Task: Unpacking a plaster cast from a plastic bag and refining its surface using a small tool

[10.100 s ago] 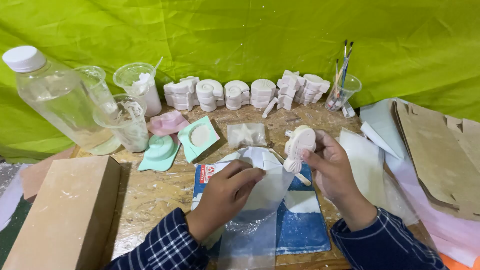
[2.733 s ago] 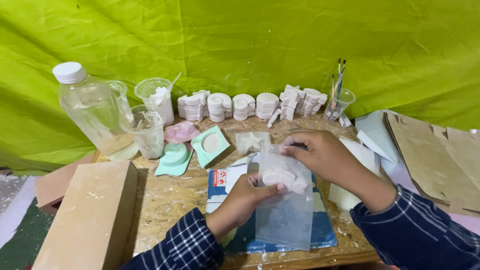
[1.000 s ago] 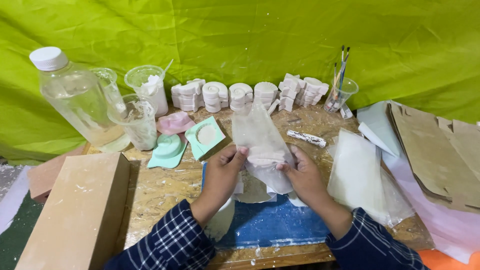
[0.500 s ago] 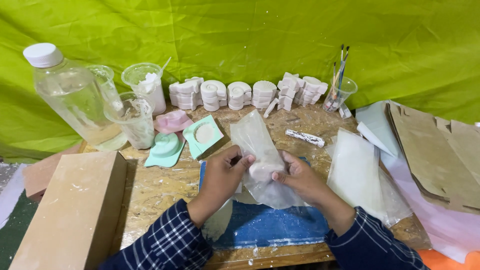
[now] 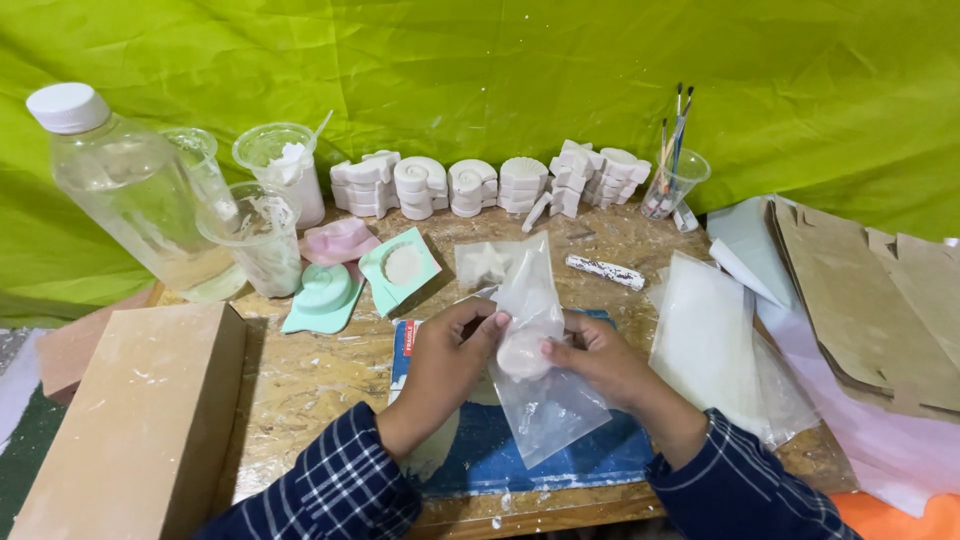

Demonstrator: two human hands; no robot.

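Note:
A clear plastic bag [image 5: 545, 390] with a white plaster cast [image 5: 522, 352] inside it is pinched between both my hands over a blue mat [image 5: 560, 455]. My left hand [image 5: 455, 352] grips the bag's left side at the cast. On the right side my right hand [image 5: 595, 352] holds the same bag, thumb against the cast. The bag's open top stands upward and its lower end hangs toward me.
A row of white plaster casts [image 5: 480, 185] lines the back. Coloured moulds [image 5: 325, 295], plastic cups [image 5: 262, 235] and a large bottle [image 5: 135, 190] stand at left. A cup of brushes [image 5: 672, 180], a stack of clear bags [image 5: 715, 335], brown paper [image 5: 850, 290] and a cardboard box [image 5: 135, 420] surround the work.
The cast went from my right hand into the bag. Since a second ago the bag has been lowered and my hands have closed on the cast inside it.

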